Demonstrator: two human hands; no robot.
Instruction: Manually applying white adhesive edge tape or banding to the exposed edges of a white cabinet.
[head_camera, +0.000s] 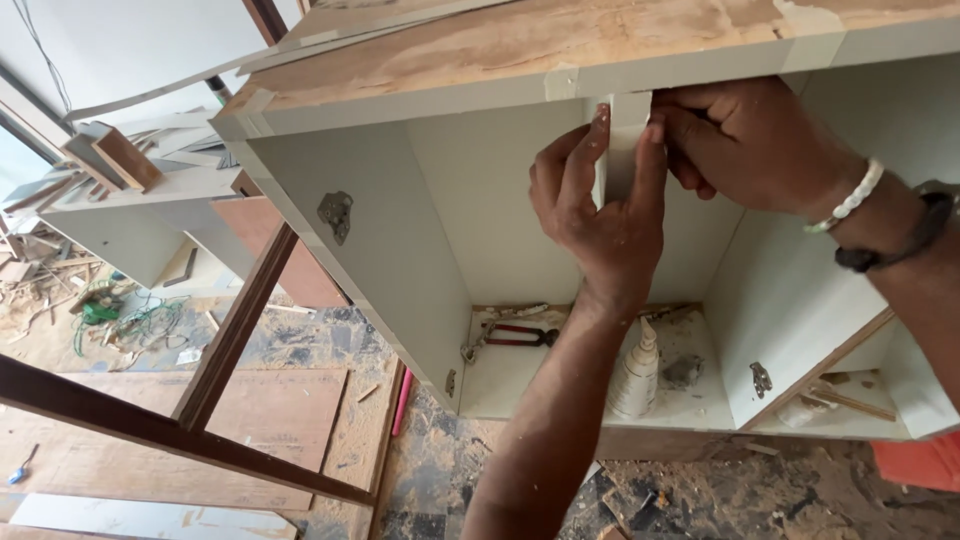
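The white strip (627, 140) could slip or go on crooked if a finger lets go. It stands on the front edge of the middle wall of the grey cabinet (380, 250). The left hand (600, 215) pinches it; the right hand (745, 140) is closed on its top, up beside the left.

Your pliers (518, 335) and glue bottle (637, 372) sit in the cabinet (380, 240), bottle at 3 o'clock of the pliers. The plywood sheet (180, 430) lies on the floor at the cabinet's 8 o'clock.
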